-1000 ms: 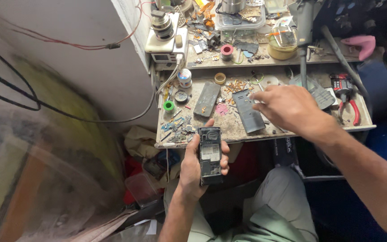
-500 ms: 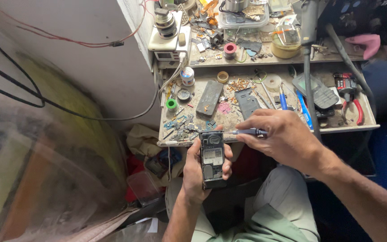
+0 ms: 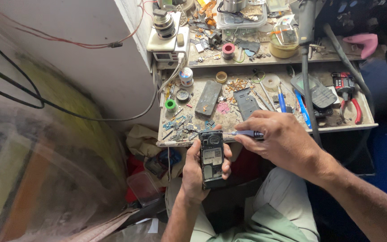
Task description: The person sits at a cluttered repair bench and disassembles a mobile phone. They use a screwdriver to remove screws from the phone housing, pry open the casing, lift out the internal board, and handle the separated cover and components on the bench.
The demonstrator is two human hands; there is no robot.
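- Black plastic, opened-up mobile phone with bare circuit board (image 3: 212,157) is sitting upright in your left hand (image 3: 196,172), in front of your lap, just below the front edge of the cluttered grey workbench tray (image 3: 265,130).
- You're probably dealing with a light, stiff but fragile thing here: the exposed board and thin frame look easy to crack or scratch, so the long side edges seem the safe place to hold, not the board face.
- Your left hand is wrapping it from behind, thumb on the left edge, fingertips curling over the right edge; a closed, firm cradle around the phone.
- Your right hand (image 3: 283,143) is pinching a slim purple-handled screwdriver (image 3: 246,133) between thumb and fingers, closed tight on the handle.
- The screwdriver is lying nearly level, tip pointing left at the phone's top right corner; whether the tip is touching a screw is too small to tell.
- Your right wrist is bending down and inward, forearm coming in from the lower right; your left forearm is rising straight up from below.
- Red-handled pliers (image 3: 352,101) and a grey keypad panel (image 3: 319,92) are lying well apart on the tray's right side.
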